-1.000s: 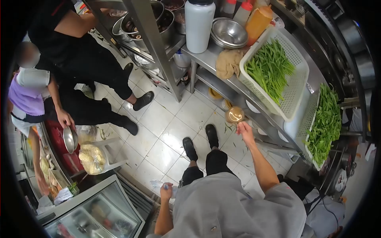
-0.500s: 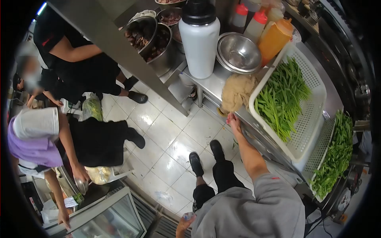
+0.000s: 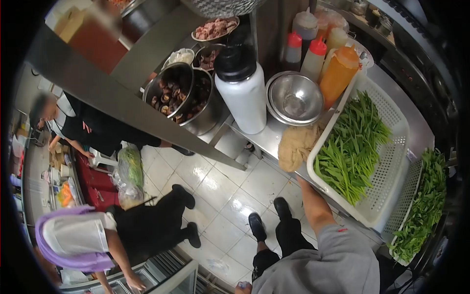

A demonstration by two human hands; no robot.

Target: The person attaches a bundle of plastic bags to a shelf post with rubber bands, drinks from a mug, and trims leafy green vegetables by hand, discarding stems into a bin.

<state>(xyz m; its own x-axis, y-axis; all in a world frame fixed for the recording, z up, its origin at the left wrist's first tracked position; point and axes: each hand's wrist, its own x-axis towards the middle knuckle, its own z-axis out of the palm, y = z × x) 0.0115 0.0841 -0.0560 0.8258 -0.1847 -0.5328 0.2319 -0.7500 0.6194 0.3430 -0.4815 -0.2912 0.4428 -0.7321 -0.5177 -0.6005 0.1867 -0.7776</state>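
My right forearm [image 3: 316, 206] reaches to the counter's front edge, just below a bunched tan cloth [image 3: 296, 147]. The hand itself is hidden there, so what it touches does not show. At the bottom edge, my left hand [image 3: 242, 289] is partly cut off, its fingers closed around a small bluish-white object I cannot make out. To the right of the cloth sits a white perforated basket [image 3: 394, 137] with leafy greens [image 3: 352, 147]. Behind the cloth stand nested steel bowls [image 3: 296, 98] and a large white bottle [image 3: 241, 100] with a black lid.
Squeeze bottles [image 3: 340, 73] stand at the back. More greens [image 3: 421, 210] lie at far right. A steel post [image 3: 147, 108] slants past pots of dark mushrooms [image 3: 171, 95]. A co-worker with a purple towel [image 3: 73, 259] bends over a glass-lidded fridge [image 3: 171, 279]; another person stands farther left.
My view has shifted, with the counter items lower in it. My right hand has gone out of sight beneath the cloth. The towel-wearing co-worker has moved; one hand now is over the fridge.
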